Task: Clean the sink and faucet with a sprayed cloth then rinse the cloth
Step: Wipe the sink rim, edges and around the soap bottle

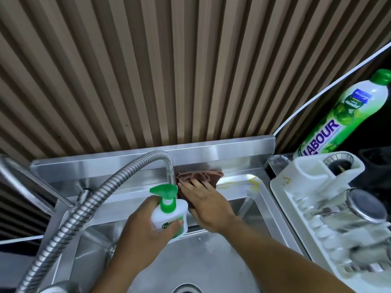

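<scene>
My left hand [146, 225] grips a white spray bottle [169, 216] with a green trigger head, held over the steel sink [203, 256]. My right hand [208, 206] lies flat, fingers spread, pressing a brown cloth [201, 176] onto the sink's back ledge beside the base of the faucet. The faucet's flexible ribbed metal hose [84, 208] arches from the lower left up and over to that base [170, 174]. The spray nozzle points left, toward the hose. The drain [187, 289] shows at the bottom edge.
A white dish rack [317, 212] with glassware and a metal lid stands right of the sink. A green dish-soap bottle [342, 115] rises behind it. A yellowish smear [252, 182] marks the ledge's right corner. A ribbed brown wall panel [169, 70] backs the sink.
</scene>
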Available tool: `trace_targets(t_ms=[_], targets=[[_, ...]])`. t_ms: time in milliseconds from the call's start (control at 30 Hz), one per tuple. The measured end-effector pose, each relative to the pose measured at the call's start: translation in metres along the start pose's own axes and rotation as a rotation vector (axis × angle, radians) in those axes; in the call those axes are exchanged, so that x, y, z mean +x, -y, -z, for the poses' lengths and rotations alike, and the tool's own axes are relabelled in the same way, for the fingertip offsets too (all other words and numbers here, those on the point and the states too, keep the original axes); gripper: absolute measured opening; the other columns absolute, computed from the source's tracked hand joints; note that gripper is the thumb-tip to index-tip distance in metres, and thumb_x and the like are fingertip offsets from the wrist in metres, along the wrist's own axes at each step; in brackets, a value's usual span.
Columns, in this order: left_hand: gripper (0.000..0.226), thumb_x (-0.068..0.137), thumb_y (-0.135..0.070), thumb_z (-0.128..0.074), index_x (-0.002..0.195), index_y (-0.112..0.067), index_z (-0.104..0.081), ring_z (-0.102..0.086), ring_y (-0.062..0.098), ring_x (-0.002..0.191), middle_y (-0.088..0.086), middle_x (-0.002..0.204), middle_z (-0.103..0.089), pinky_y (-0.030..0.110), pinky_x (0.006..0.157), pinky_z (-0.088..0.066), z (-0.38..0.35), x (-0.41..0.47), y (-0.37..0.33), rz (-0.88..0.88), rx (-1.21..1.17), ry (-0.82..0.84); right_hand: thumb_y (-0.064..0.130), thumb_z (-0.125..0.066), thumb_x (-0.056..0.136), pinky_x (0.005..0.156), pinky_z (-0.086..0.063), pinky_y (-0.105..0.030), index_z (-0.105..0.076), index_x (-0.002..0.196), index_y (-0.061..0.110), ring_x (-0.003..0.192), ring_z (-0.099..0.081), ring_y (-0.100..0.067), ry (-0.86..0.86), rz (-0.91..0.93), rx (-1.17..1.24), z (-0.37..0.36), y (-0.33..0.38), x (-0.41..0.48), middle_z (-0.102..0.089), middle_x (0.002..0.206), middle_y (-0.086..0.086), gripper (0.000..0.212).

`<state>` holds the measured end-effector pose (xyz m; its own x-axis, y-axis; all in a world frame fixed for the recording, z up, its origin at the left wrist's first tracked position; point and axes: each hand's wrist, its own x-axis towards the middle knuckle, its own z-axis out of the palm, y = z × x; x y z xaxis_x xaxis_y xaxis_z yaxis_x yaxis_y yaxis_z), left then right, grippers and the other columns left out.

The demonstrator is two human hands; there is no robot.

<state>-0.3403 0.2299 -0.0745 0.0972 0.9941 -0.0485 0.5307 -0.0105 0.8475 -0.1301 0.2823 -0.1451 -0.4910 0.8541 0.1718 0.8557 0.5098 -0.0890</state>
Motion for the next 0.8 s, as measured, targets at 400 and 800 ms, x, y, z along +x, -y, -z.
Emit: trace_targets(t_ms=[400, 800], targets=[[0.042, 0.071, -0.032, -0.085, 0.104, -0.045, -0.061, -0.066, 0.004, 0.085, -0.023, 0.095, -0.070, 0.032, 0.077, -0.053, 0.001, 0.000, 0.004, -0.014, 0.003, 0.022, 0.041, -0.033, 0.102, 0.115, -0.030, -0.048, -0.021, 0.156, 0.003, 0.137, -0.040, -0.033, 0.031, -0.941, -0.002, 0.021, -0.028, -0.046, -0.035, 0.158, -0.016, 0.067], [0.044, 0.063, -0.044, -0.083, 0.099, -0.048, -0.057, -0.064, 0.005, 0.080, -0.026, 0.091, -0.067, 0.038, 0.074, -0.055, -0.001, 0.002, 0.001, -0.039, 0.026, 0.002, 0.038, -0.037, 0.096, 0.122, -0.015, -0.046, -0.042, 0.153, 0.019, 0.147, -0.034, -0.023, 0.032, -0.410, 0.061, 0.001, 0.040, -0.032, -0.043, 0.157, 0.002, 0.060]])
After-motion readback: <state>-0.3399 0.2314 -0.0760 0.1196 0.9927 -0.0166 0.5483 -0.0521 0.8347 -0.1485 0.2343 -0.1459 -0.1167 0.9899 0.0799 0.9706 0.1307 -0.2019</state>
